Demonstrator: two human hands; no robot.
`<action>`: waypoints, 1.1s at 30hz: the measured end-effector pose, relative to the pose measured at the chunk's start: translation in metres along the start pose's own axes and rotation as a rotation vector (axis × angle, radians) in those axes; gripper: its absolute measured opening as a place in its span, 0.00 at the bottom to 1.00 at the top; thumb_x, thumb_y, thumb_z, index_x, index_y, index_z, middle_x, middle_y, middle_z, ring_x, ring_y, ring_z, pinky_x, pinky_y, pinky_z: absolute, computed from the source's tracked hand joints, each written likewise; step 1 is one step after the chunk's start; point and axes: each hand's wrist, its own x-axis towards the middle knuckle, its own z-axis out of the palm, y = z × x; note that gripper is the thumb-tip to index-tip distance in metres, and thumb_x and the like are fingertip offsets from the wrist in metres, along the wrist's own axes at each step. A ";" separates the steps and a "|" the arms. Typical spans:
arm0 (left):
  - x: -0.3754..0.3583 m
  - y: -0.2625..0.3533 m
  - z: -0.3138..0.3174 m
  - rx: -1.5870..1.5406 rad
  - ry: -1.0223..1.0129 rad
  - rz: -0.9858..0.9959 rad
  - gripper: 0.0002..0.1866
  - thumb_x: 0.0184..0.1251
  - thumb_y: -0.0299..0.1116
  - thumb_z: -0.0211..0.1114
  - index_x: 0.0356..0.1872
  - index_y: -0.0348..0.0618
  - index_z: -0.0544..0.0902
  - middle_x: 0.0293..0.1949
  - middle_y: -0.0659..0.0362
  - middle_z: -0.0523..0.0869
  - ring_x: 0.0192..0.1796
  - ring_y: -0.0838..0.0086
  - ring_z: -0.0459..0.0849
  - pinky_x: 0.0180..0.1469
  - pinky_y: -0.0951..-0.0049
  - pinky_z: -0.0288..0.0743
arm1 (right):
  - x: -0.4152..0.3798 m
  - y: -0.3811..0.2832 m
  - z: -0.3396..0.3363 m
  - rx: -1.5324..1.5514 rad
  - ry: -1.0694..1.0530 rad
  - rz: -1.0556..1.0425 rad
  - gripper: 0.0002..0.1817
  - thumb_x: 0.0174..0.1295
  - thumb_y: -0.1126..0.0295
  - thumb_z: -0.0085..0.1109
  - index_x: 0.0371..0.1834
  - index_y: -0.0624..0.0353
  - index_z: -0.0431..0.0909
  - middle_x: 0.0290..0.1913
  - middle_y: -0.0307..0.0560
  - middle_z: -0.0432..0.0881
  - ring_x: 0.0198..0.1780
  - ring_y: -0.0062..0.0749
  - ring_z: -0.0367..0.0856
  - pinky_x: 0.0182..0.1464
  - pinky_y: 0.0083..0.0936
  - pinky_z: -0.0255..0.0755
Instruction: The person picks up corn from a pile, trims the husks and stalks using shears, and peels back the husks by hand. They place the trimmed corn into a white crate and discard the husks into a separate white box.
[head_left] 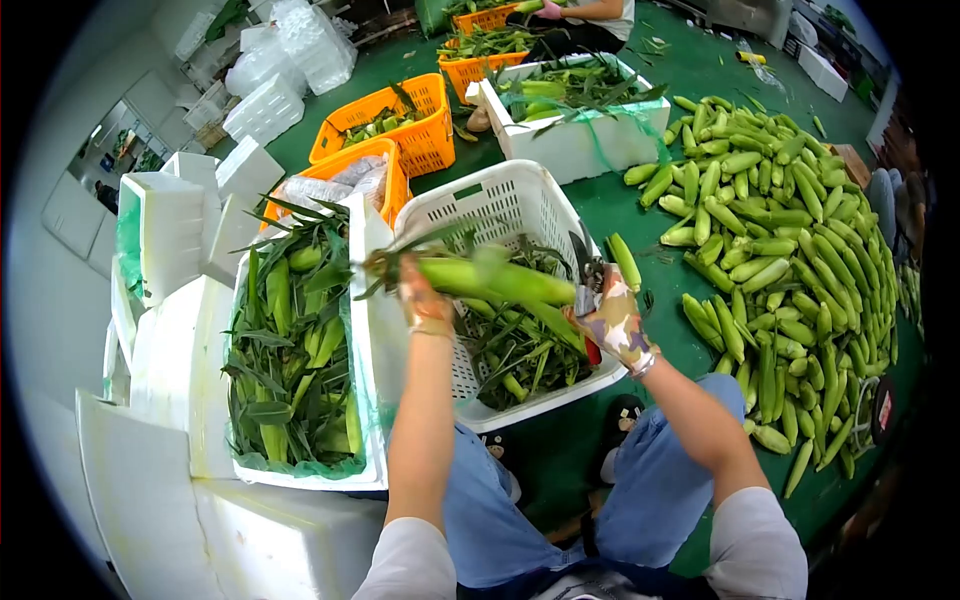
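Note:
My left hand [427,300], in a camouflage-patterned glove, is closed around one end of a green ear of corn [500,280], which is slightly blurred. The ear lies nearly level above a white plastic basket [480,195] with leafy trimmings [520,350] inside. In my right hand [618,328], gloved in the same pattern, is a pair of pruning shears [590,292] with a bit of red handle showing. The shears' metal end is right at the ear's other end. To the left, a white foam box [372,245] holds leafy ears of corn [285,350].
A large heap of trimmed corn [780,250] covers the floor at right. Beyond the basket stand another foam box [600,150] and orange crates [430,140]. Stacked foam boxes [165,340] line the left side. A co-worker [590,25] sits at the back.

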 end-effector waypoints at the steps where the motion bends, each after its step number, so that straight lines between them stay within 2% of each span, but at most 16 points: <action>1: 0.005 0.012 -0.011 -0.021 -0.067 0.021 0.34 0.66 0.58 0.48 0.66 0.47 0.64 0.62 0.58 0.71 0.61 0.66 0.70 0.65 0.51 0.55 | -0.015 -0.016 -0.010 -0.011 -0.083 0.005 0.35 0.41 0.55 0.71 0.48 0.64 0.66 0.43 0.58 0.77 0.46 0.49 0.77 0.48 0.37 0.71; 2: 0.005 0.023 -0.007 0.032 0.169 0.070 0.33 0.65 0.58 0.49 0.64 0.46 0.65 0.61 0.56 0.72 0.60 0.65 0.71 0.64 0.50 0.56 | -0.031 -0.029 -0.018 -0.027 -0.164 0.002 0.35 0.41 0.55 0.71 0.49 0.63 0.66 0.44 0.59 0.76 0.49 0.48 0.76 0.50 0.37 0.70; 8: 0.001 0.028 -0.022 0.016 0.157 0.059 0.25 0.66 0.54 0.47 0.57 0.50 0.70 0.54 0.59 0.77 0.54 0.65 0.76 0.55 0.50 0.66 | -0.045 0.006 0.063 0.158 -0.536 0.109 0.48 0.40 0.46 0.72 0.53 0.75 0.60 0.44 0.65 0.75 0.47 0.50 0.76 0.51 0.33 0.70; 11: -0.001 0.007 -0.022 0.071 0.226 0.172 0.27 0.65 0.53 0.50 0.54 0.41 0.72 0.52 0.56 0.78 0.48 0.66 0.78 0.51 0.66 0.71 | -0.024 -0.008 0.060 0.326 -0.499 0.121 0.50 0.42 0.45 0.71 0.54 0.78 0.59 0.43 0.64 0.74 0.46 0.42 0.75 0.49 0.29 0.70; 13: -0.007 0.002 -0.012 0.168 0.290 0.160 0.27 0.66 0.52 0.50 0.56 0.39 0.72 0.52 0.55 0.78 0.47 0.67 0.79 0.51 0.69 0.71 | -0.011 -0.011 0.063 0.688 -0.475 0.071 0.48 0.43 0.48 0.73 0.55 0.76 0.59 0.46 0.59 0.73 0.45 0.39 0.74 0.48 0.31 0.70; 16: 0.016 -0.023 -0.027 0.207 0.321 0.263 0.17 0.66 0.42 0.56 0.48 0.39 0.74 0.42 0.56 0.80 0.39 0.70 0.79 0.41 0.69 0.76 | -0.008 -0.013 0.050 1.182 -0.724 0.465 0.30 0.46 0.59 0.72 0.46 0.67 0.69 0.38 0.45 0.76 0.37 0.25 0.73 0.37 0.24 0.70; 18: 0.020 -0.041 -0.032 -0.141 0.112 0.494 0.16 0.67 0.43 0.55 0.44 0.40 0.75 0.38 0.57 0.81 0.36 0.71 0.79 0.39 0.70 0.76 | -0.010 -0.004 0.066 1.091 -0.615 0.378 0.21 0.48 0.62 0.70 0.39 0.64 0.72 0.32 0.42 0.77 0.32 0.24 0.73 0.32 0.23 0.69; 19: -0.014 -0.022 -0.006 0.238 0.295 0.483 0.17 0.67 0.45 0.56 0.44 0.40 0.75 0.36 0.57 0.81 0.34 0.71 0.79 0.36 0.70 0.76 | -0.010 -0.007 0.067 0.935 -0.561 0.355 0.23 0.47 0.62 0.70 0.38 0.64 0.71 0.28 0.43 0.77 0.29 0.27 0.74 0.31 0.25 0.70; 20: -0.010 -0.019 -0.009 0.239 0.288 0.482 0.17 0.67 0.45 0.56 0.44 0.40 0.75 0.36 0.57 0.81 0.34 0.71 0.79 0.36 0.70 0.76 | -0.017 -0.005 0.061 0.424 -0.495 0.288 0.22 0.47 0.62 0.67 0.38 0.67 0.70 0.28 0.51 0.79 0.30 0.36 0.79 0.32 0.31 0.73; 22: 0.003 -0.004 -0.026 0.091 0.122 0.311 0.25 0.68 0.44 0.56 0.59 0.38 0.68 0.52 0.55 0.76 0.49 0.68 0.76 0.52 0.69 0.72 | -0.028 0.021 0.076 -0.076 -0.363 0.008 0.22 0.47 0.64 0.63 0.39 0.69 0.70 0.29 0.61 0.80 0.34 0.51 0.81 0.36 0.38 0.74; 23: 0.009 0.006 -0.031 0.142 0.105 0.292 0.24 0.67 0.40 0.58 0.59 0.38 0.69 0.52 0.55 0.77 0.48 0.69 0.77 0.51 0.69 0.73 | -0.032 0.032 0.070 -0.155 -0.502 0.021 0.19 0.49 0.66 0.59 0.38 0.70 0.71 0.30 0.67 0.79 0.36 0.58 0.80 0.40 0.42 0.74; 26: 0.024 0.015 -0.032 0.517 0.313 0.371 0.24 0.66 0.36 0.60 0.60 0.39 0.69 0.53 0.56 0.77 0.48 0.70 0.77 0.50 0.70 0.73 | -0.040 0.047 0.073 -0.144 -0.640 0.076 0.23 0.52 0.58 0.55 0.44 0.66 0.72 0.32 0.67 0.80 0.36 0.52 0.82 0.41 0.39 0.75; 28: 0.066 -0.008 -0.066 0.366 0.204 0.493 0.23 0.66 0.36 0.59 0.60 0.39 0.70 0.53 0.56 0.77 0.49 0.69 0.78 0.51 0.70 0.72 | -0.023 0.043 0.047 -0.214 -0.833 0.202 0.25 0.53 0.51 0.53 0.38 0.66 0.78 0.31 0.61 0.82 0.36 0.46 0.83 0.41 0.33 0.75; 30: 0.063 0.022 -0.058 0.624 0.097 0.453 0.19 0.67 0.36 0.57 0.56 0.37 0.74 0.48 0.56 0.81 0.49 0.70 0.79 0.49 0.73 0.73 | -0.014 0.064 0.048 -0.295 -0.521 0.259 0.25 0.52 0.49 0.56 0.33 0.66 0.79 0.29 0.57 0.82 0.33 0.44 0.82 0.38 0.34 0.75; 32: 0.026 0.029 -0.029 0.346 0.039 0.353 0.18 0.67 0.36 0.57 0.54 0.39 0.76 0.44 0.56 0.82 0.44 0.72 0.80 0.43 0.75 0.75 | 0.000 0.018 0.006 0.157 -0.711 0.320 0.35 0.46 0.48 0.65 0.46 0.71 0.74 0.33 0.57 0.81 0.35 0.38 0.82 0.39 0.31 0.74; 33: 0.059 0.005 -0.053 0.499 0.049 0.503 0.15 0.67 0.37 0.58 0.50 0.40 0.77 0.41 0.57 0.82 0.38 0.73 0.80 0.36 0.74 0.75 | 0.000 0.015 0.014 0.446 -0.717 0.302 0.39 0.46 0.46 0.66 0.50 0.72 0.71 0.35 0.57 0.81 0.37 0.39 0.82 0.40 0.32 0.74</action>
